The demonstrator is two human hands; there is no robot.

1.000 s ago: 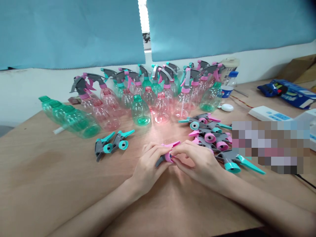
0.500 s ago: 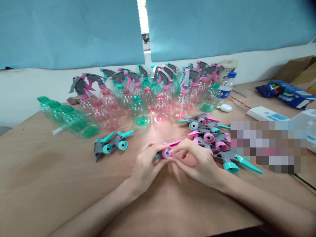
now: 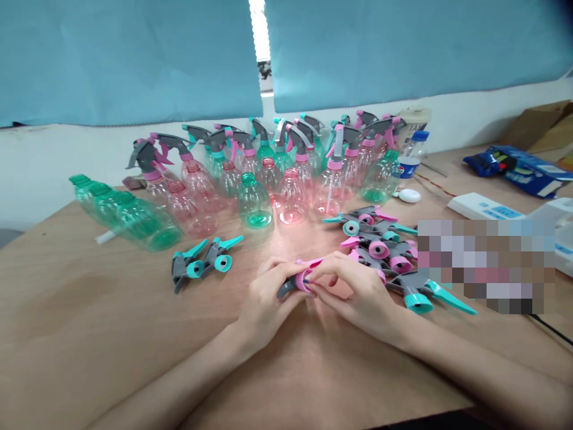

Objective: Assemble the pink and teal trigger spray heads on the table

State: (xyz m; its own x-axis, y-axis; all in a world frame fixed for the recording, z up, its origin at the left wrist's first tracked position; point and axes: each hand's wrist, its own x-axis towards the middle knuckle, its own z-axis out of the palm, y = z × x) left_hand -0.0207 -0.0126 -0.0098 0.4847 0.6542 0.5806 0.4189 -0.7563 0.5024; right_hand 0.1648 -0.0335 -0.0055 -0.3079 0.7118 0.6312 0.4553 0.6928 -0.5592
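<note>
A grey-and-pink trigger spray head (image 3: 302, 280) is held above the table between my two hands. My left hand (image 3: 267, 295) is closed round its grey body. The fingertips of my right hand (image 3: 358, 292) pinch at the opening of its pink collar and hide the inside. To the right lies a pile of loose spray heads, with a pink-collared one (image 3: 379, 249) in the middle and a turquoise-collared one (image 3: 419, 302) nearest my right wrist. Two more turquoise spray heads (image 3: 222, 263) lie left of my hands.
Behind my hands stand open bottles, among them a green one (image 3: 255, 203) and a pink one (image 3: 291, 200). Several bottles with spray heads line the wall. Green bottles (image 3: 147, 224) lie at left. A power strip (image 3: 486, 207) and blue packet (image 3: 532, 170) are at right.
The spray head has turned slightly, so its collar opening faces more to the right. My right fingertips have moved in closer against the collar. The bottles stay in place.
</note>
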